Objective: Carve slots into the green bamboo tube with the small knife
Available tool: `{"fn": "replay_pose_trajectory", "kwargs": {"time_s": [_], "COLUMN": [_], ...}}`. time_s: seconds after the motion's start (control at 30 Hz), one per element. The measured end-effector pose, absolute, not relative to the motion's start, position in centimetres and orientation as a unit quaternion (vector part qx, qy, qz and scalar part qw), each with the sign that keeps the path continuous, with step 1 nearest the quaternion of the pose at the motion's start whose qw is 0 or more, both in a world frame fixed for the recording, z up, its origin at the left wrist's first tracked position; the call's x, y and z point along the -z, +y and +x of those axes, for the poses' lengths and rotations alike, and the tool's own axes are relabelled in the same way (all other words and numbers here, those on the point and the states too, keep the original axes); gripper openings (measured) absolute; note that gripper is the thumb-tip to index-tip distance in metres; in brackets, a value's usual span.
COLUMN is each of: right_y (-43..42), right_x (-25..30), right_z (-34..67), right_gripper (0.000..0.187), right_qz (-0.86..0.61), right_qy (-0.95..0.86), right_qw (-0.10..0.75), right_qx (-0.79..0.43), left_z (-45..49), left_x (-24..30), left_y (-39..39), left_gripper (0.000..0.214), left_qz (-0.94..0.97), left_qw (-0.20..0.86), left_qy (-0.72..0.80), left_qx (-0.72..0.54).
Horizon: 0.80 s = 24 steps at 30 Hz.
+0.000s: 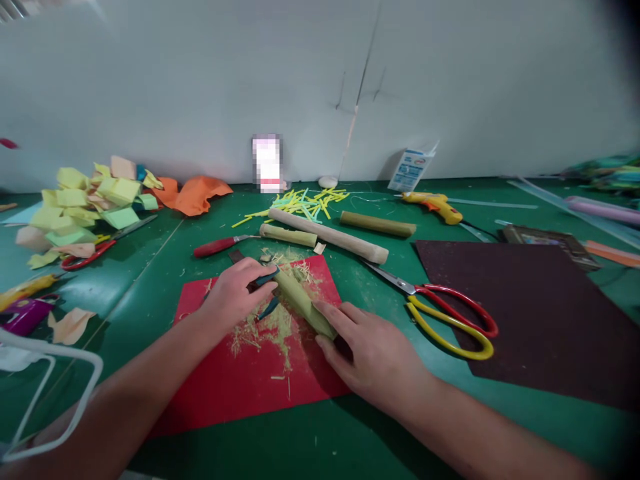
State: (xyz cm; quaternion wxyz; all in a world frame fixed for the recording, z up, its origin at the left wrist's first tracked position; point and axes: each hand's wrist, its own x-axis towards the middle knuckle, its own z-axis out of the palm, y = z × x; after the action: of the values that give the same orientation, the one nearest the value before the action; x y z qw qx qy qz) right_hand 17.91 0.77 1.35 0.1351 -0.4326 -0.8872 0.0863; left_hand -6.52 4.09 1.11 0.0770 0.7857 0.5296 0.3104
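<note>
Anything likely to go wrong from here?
1. The green tube is rounded, so it could turn or slip in the right grip.
2. Loose shavings lie on the red sheet; a bump might scatter them onto the green table.
3. The scissors lie near the right grip; a wide swing might knock them.

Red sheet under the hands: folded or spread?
Spread: the red sheet lies flat on the green table, shavings scattered over it.

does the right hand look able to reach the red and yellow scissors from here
Probably yes: the scissors lie beside the right hand with nothing on top, though it would likely need to release the greenish tube.
</note>
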Motion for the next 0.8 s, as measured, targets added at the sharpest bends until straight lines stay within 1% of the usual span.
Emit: {"fn": "replay_pose_trajectory", "kwargs": {"time_s": [0.13, 0.37, 0.5, 0.7, 0.8], "right_y": [0.7, 0.6, 0.6, 0.6, 0.7], "right_x": [-1.5, -1.4, -1.3, -1.1, -1.1], "right_z": [18.0, 17.9, 17.9, 17.9, 17.9], "right_gripper": [0.041, 0.039, 0.040, 0.039, 0.039], "right_qz": [-0.434, -0.421, -0.416, -0.411, -0.409], "right_qy": [-0.888, -0.892, -0.896, -0.898, -0.899], "right_qw": [0.133, 0.154, 0.145, 0.147, 0.143], "right_qx": [-0.079, -0.064, -0.060, -0.061, -0.070], "left_z": [-6.7, -5.7, -5.0, -6.1, -5.8], "left_x": [-1.0, -0.9, -0.9, -0.9, -1.0], "left_y": [4.2, 3.9, 3.7, 4.6, 4.2], "left_gripper": [0.022, 0.018, 0.021, 0.021, 0.021], "left_qz": [0.785, 0.791, 0.830, 0.824, 0.836], "left_qw": [0.081, 0.070, 0.085, -0.009, 0.016], "left_qy": [0.532, 0.499, 0.452, 0.479, 0.462], "left_qx": [-0.305, -0.347, -0.314, -0.303, -0.295]}}
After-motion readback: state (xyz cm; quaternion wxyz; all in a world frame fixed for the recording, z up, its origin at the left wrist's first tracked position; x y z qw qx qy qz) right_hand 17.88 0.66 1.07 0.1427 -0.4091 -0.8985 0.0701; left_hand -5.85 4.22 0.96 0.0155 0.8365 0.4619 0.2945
